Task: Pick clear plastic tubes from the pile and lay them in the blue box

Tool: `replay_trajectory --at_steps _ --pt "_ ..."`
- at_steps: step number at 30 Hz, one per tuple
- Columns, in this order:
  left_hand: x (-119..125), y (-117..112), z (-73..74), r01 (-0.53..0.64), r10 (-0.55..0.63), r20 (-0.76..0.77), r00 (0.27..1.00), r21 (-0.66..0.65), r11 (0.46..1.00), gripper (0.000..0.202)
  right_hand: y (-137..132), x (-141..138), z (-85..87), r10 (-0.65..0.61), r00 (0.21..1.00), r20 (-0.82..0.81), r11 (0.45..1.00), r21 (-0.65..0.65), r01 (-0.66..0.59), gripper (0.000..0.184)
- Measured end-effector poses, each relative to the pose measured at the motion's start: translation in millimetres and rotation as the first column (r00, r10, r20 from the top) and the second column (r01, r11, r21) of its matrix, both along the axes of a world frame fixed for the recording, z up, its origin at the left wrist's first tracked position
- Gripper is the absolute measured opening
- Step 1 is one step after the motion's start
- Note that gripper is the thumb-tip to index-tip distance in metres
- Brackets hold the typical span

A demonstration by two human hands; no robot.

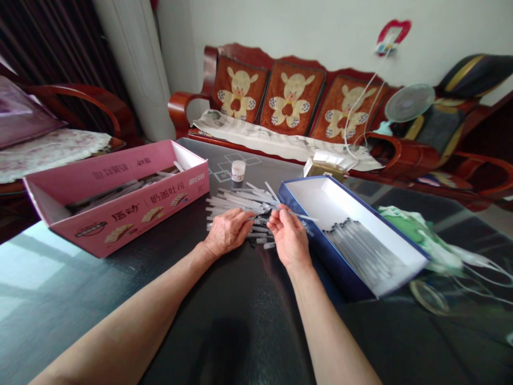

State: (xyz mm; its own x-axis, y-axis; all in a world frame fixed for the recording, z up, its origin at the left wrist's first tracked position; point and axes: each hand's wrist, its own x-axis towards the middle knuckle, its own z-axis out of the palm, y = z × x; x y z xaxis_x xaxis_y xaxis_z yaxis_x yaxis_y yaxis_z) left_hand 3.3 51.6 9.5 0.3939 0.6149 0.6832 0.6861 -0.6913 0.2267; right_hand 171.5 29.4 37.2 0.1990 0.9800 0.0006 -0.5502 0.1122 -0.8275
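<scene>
A loose pile of whitish, see-through plastic tubes (232,200), like pen barrels, lies on the dark table with small black pieces among them. My right hand (290,238) pinches one slim tube (304,216), its end pointing right over the edge of the blue box. At the pile's near left side is my left hand (229,231), fingers closed together and pointing right; what they hold, if anything, is hidden. The blue box (352,200) holds a row of grey tubes (363,248) laid side by side. More long pieces (120,188) lie inside the pink box (148,211).
Behind the pile stands a small white jar (238,171). A tissue box (326,166) sits behind the blue box. To the right are a green and white plastic bag (420,235), a roll of tape (429,297) and a small fan (409,104). A wooden sofa (186,109) stands beyond.
</scene>
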Motion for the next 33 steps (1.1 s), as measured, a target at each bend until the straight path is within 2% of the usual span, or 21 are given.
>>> replay_trajectory --at_steps 4,14,21,25,27,30,33 --pt "0 1 -0.8 -0.003 0.003 -0.002 1.0 -0.001 1.0 0.023 1 -1 -4.7 -0.027 0.997 0.072 1.0 -0.009 0.027 0.029" --pt "3 -2 1.1 0.006 -0.006 -0.006 1.0 0.025 1.0 0.023 3 -6 -13.2 -0.101 0.975 0.198 0.995 0.037 0.095 0.026" --pt "6 -5 2.4 0.021 -0.021 -0.017 1.0 0.024 0.999 0.027 0 -12 -19.9 -0.046 0.953 0.3 0.999 0.03 0.039 0.029" --pt "7 -8 6.7 -0.045 0.049 -0.082 0.995 0.05 0.998 0.028 -2 -15 -20.2 0.009 0.919 0.394 1.0 -0.025 0.002 0.028" --pt "6 -9 8.3 -0.087 0.092 -0.106 0.99 0.053 0.995 0.027 -1 -13 -16.6 0.024 0.938 0.345 0.998 -0.056 -0.005 0.03" --pt "4 -7 8.7 -0.129 0.134 -0.117 0.984 0.052 0.99 0.026 1 -6 -9.6 -0.077 0.979 0.187 0.995 -0.044 0.087 0.03" --pt "2 -5 8.2 -0.122 0.127 -0.108 0.986 0.053 0.991 0.026 3 -2 -6.4 -0.149 0.985 0.084 0.987 -0.044 0.153 0.028"
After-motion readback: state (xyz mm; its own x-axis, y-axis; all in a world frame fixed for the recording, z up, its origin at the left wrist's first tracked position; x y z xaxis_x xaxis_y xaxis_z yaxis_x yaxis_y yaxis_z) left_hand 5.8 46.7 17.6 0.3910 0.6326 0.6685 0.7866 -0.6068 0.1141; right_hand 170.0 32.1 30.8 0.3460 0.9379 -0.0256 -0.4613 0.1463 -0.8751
